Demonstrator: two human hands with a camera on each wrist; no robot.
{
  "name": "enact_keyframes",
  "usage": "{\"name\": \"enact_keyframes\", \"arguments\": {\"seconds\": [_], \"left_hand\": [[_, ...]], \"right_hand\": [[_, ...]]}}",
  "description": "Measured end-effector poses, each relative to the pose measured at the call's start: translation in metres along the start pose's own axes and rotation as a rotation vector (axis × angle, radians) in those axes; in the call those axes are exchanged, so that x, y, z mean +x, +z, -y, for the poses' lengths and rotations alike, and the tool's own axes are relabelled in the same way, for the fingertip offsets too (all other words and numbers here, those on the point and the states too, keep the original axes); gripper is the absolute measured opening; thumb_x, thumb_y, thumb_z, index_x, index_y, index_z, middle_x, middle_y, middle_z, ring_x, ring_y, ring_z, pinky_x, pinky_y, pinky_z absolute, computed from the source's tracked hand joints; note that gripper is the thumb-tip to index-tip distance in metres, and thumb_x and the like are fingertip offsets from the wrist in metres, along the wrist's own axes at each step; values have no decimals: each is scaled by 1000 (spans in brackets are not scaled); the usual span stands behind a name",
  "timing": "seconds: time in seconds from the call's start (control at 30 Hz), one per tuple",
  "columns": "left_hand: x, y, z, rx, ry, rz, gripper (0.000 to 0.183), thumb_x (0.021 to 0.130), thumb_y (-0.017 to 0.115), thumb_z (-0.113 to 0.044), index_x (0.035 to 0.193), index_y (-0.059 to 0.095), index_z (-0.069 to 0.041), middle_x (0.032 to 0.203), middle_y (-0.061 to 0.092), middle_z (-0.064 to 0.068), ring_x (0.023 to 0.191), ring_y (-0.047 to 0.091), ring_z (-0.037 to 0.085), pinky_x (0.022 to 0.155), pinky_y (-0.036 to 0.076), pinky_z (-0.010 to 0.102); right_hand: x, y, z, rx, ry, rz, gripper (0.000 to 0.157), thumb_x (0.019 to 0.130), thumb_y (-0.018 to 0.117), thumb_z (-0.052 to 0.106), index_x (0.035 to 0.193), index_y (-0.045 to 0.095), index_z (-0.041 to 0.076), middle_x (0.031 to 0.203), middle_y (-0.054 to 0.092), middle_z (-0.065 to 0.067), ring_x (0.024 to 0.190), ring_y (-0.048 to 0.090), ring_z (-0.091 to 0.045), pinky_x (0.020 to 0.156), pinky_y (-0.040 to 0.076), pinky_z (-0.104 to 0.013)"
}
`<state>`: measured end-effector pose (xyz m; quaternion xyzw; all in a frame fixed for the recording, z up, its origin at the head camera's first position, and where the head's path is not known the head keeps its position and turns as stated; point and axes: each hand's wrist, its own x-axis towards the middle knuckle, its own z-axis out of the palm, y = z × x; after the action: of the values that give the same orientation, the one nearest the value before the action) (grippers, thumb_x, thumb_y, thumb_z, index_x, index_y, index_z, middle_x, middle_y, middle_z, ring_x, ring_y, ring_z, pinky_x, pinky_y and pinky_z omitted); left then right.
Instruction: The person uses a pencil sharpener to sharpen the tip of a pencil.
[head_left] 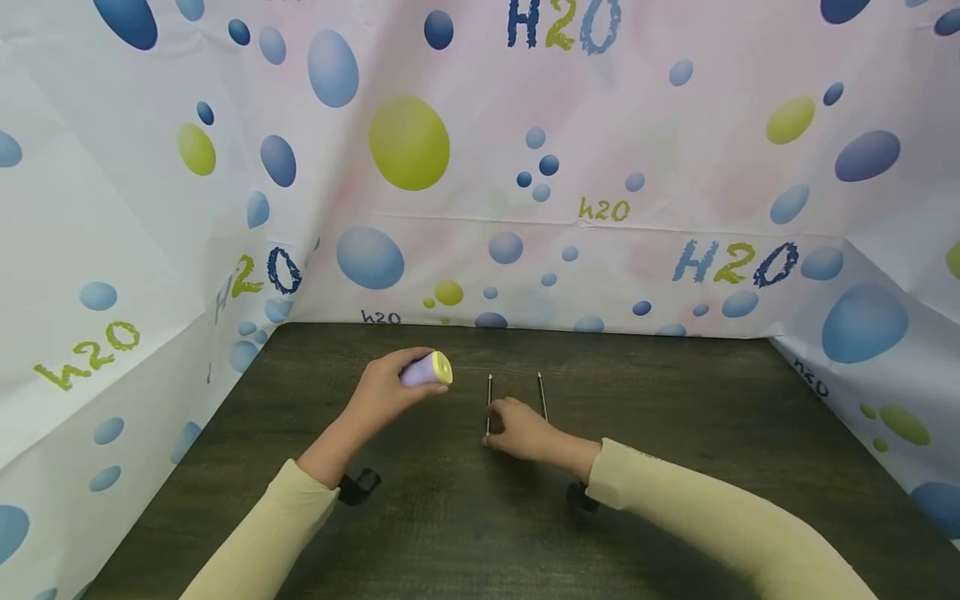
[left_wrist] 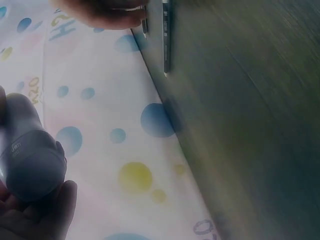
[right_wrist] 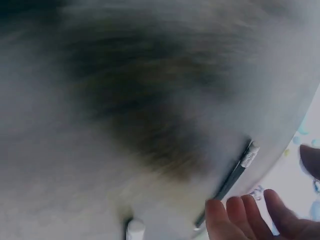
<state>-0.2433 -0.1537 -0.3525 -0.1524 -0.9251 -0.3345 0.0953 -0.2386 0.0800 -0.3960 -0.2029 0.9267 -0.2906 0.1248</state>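
Note:
My left hand (head_left: 386, 383) grips a lilac cylinder (head_left: 418, 372) with a yellow end, holding it tilted above the table. In the left wrist view the cylinder (left_wrist: 34, 155) looks grey and rounded, with fingers around it. Over the left of two slim dark pencils (head_left: 490, 390) is my right hand (head_left: 521, 429), thumb and fingers apart on either side of its near part. The right wrist view shows this pencil's white end (right_wrist: 250, 156) past the fingertips (right_wrist: 216, 212); contact is unclear. The second pencil (head_left: 542, 396) lies to the right, partly behind the right hand.
The dark wooden table (head_left: 420, 533) is bordered at the back and sides by a white sheet (head_left: 480, 183) printed with blue and green drops and H2O lettering. Dark straps (head_left: 358, 487) sit at both wrists. Much of the right wrist view is blurred.

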Motion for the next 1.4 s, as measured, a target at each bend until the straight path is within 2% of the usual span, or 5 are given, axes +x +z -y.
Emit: {"name": "enact_keyframes", "arguments": {"seconds": [0.27,0.63,0.77,1.0,1.4], "left_hand": [[-1,1,0,0,-16,17,63,87,82,-29,141,61,-5,131,69,20,109,67,36,89,54,52],[-1,1,0,-13,-14,24,62,87,82,-29,140,61,-5,131,69,20,109,67,36,89,54,52],[0,2,0,-19,-15,26,62,88,82,-28,141,60,-5,132,68,19,110,66,36,90,54,52],[3,2,-1,-30,-13,15,63,87,82,-28,141,60,-4,133,68,19,110,66,36,90,54,53],[15,3,-1,-88,-22,28,61,88,81,-28,141,59,-6,135,67,18,114,65,36,94,53,53]], "right_hand": [[-25,8,-2,-237,-156,110,78,93,75,39,152,43,-1,161,37,-24,150,37,-42,117,41,-54],[-34,14,-3,-320,-167,148,83,92,76,41,153,41,-3,163,35,-21,152,35,-39,117,41,-52],[-35,15,-3,-331,-155,169,78,95,73,40,153,42,-1,164,34,-20,152,35,-38,118,40,-52],[-32,17,-3,-395,-168,117,52,105,59,26,147,50,-3,158,43,-22,145,47,-37,115,44,-50],[-25,22,2,-512,-168,62,50,99,70,25,138,60,-3,150,53,-20,137,56,-34,108,51,-45]]}}
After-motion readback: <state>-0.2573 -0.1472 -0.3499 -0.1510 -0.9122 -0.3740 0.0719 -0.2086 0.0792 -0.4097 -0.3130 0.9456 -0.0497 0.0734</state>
